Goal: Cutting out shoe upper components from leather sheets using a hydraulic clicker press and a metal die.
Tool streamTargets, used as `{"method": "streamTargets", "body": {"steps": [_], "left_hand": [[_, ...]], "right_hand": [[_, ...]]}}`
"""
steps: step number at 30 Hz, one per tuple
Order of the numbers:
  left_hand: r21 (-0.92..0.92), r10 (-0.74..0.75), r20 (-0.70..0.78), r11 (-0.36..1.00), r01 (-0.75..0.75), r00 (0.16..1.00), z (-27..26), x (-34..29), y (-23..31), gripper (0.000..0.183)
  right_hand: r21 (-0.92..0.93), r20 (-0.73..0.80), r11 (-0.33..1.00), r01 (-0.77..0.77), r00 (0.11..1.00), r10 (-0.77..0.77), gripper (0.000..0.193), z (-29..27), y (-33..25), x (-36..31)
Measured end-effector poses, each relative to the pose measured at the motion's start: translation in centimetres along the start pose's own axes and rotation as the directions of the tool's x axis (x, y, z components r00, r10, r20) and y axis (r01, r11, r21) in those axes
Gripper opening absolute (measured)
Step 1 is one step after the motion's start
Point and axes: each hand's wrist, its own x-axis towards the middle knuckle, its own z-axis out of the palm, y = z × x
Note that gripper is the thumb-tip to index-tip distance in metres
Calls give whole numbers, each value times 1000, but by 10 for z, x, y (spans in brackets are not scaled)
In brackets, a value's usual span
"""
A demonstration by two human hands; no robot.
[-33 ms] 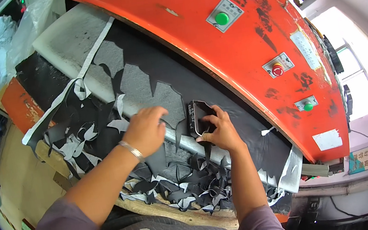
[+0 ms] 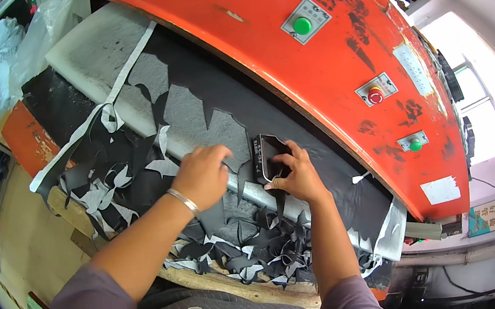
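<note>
On the worktable under the big orange machine beam (image 2: 325, 72), barely anything differs from the earlier shot, so you have to look closely. The main change is the left hand (image 2: 203, 177), the one with the shiny bracelet (image 2: 184, 201) on the wrist: it's slid a touch to the right, so it's slightly closer to the black frame (image 2: 259, 159). Its fingers are curled with the index one pointing out toward that frame, but there's a gap between them. Can't tell if it's pinching anything, sorry.

The right hand (image 2: 302, 178) is pretty much where it was, thumb and fingers clamped on the right-hand side of the frame. The two hands are apart. The frame itself hasn't budged that I can see, and sits at the ragged edge of the black sheet (image 2: 328, 181), with pale writing on its outer wall.

Everything else matches, just nudged a hair in view: the grey board (image 2: 181, 116) showing past the torn-looking edge, the heap of black and white scraps (image 2: 254, 243) closer to the person, and the white strip (image 2: 131, 63) running off up left.
</note>
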Motion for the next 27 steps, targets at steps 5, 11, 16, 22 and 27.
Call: {"method": "streamTargets", "body": {"steps": [5, 11, 16, 22, 27], "left_hand": [[-14, 62, 11, 998, -62, 998, 47, -7, -8, 19], [18, 247, -88, 969, -246, 965, 70, -11, -12, 23], [-9, 74, -81, 997, -75, 994, 67, 3, -5, 38], [11, 111, -101, 994, -110, 989, 72, -4, -11, 39], [34, 184, -126, 983, -181, 975, 69, -5, -19, 32]], "right_hand": [[75, -62, 996, 55, 997, -50, 91, 5, 8, 0], [508, -126, 857, -80, 978, 166, 101, 24, 65, -52], [328, -186, 941, -82, 971, 149, 102, 33, 59, -54], [75, -260, 997, -15, 965, 34, 79, 34, 46, -53], [123, -309, 990, -70, 945, 106, 78, 49, 31, -57]]}}
